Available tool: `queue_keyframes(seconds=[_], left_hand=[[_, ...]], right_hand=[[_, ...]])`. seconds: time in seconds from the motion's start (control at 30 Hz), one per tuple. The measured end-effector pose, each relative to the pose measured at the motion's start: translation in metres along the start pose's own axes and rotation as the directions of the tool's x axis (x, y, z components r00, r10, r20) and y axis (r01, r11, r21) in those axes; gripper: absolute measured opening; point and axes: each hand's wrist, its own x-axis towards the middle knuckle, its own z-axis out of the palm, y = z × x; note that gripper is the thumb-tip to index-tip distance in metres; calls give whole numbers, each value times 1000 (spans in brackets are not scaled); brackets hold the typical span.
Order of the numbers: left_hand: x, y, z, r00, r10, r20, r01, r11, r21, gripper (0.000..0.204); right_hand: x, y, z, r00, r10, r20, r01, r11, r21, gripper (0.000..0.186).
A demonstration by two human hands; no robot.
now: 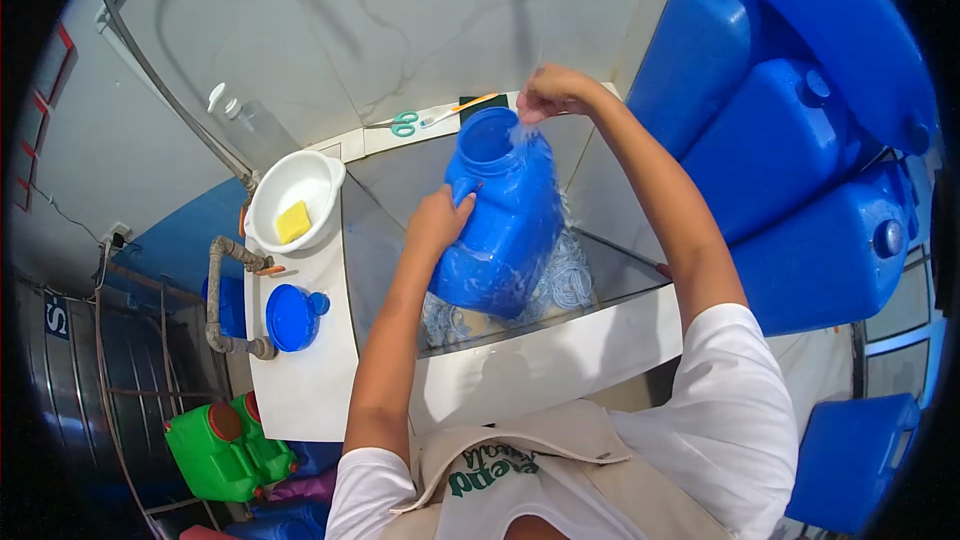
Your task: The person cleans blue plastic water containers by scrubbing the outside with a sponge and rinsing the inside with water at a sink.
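Washing corner: pale marbled wall [430, 0] behind a white counter [320, 390] with a sunken grey tiled basin [383, 240].
Blue jerrycan: this wide-mouthed plastic can [505, 225] is tilted over the basin, its round mouth toward the wall, its base toward the wearer; whitish suds streak its side.
Left hand: this hand [437, 223] is curled around the moulded handle near the neck.
Right hand: bent fingers [553, 92] are at the right of the mouth, just above a whitish, translucent patch; whether they pinch something or only touch the plastic, I cannot tell.
Handling: walls probably stiff and hard to break, but slippery where soapy; weight is uncertain, as any contents are hidden.
Best hold: the handle looks surest, with the mouth's rim as a second grip; the sudsy side would likely slide.
Below the can: pale stringy coils [568, 280] lie in the basin.
Edges: the counter's front lip runs between basin and wearer; the back ledge carries teal-handled scissors [404, 124] and a toothbrush [440, 118], near enough to be knocked.
Room to move: tighter on the right, where blue canisters [780, 140] crowd beside the forearm; roomier on the left, toward the white bowl [262, 202] with its yellow sponge [293, 222].
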Motion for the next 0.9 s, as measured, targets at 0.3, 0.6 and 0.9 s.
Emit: queue_keyframes(seconds=[0.3, 0.6, 0.9], left_hand=[[51, 60, 55, 846, 329, -420, -118, 883, 454, 27], [54, 103, 103, 757, 541, -367, -265, 767, 584, 42], [77, 94, 100, 636, 642, -427, -454, 760, 466, 29]], right_hand=[[0, -5, 2, 999, 5, 49, -18, 961, 277, 16], [2, -1, -1, 997, -62, -54, 79, 910, 408, 22], [1, -3, 6, 998, -32, 52, 20, 976, 215, 17]])
